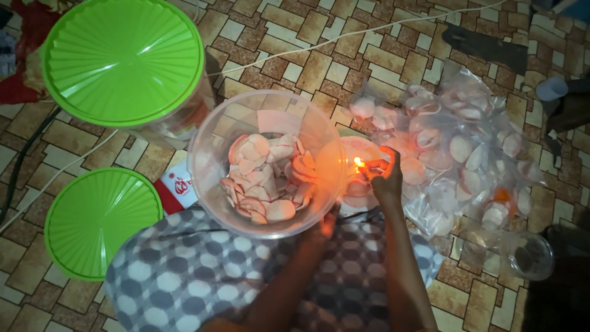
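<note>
- We sit on a floor (381, 55) of brown and cream tiles, with a grey-and-white dotted cloth (184, 276) over our lap.
- A clear plastic bowl (209, 141) rests at the lap's 12 o'clock edge, holding a heap of thin pink-rimmed crackers (267, 178).
- Our right hand (386, 175) sits at 3 o'clock of the bowl, its grip pinched around something small next to a small flame (358, 162); what it pinches is too small to tell.
- Just under the flame lies a clear bag of crackers (359, 193).
- Our left hand (324, 224) is tucked behind the bowl's rim at about 4 o'clock; we cannot tell whether its grip is clenched or released.
- At 3 o'clock of the right hand lies a pile of sealed cracker bags (461, 147).
- A clear container with a green lid (123, 58) stands at 10 o'clock of the bowl.
- A second green lid (98, 221) lies flat at 8 o'clock.
- A white cord (344, 34) runs across the floor at 12 o'clock.
- A clear cup (528, 255) lies at 4 o'clock of the pile.
</note>
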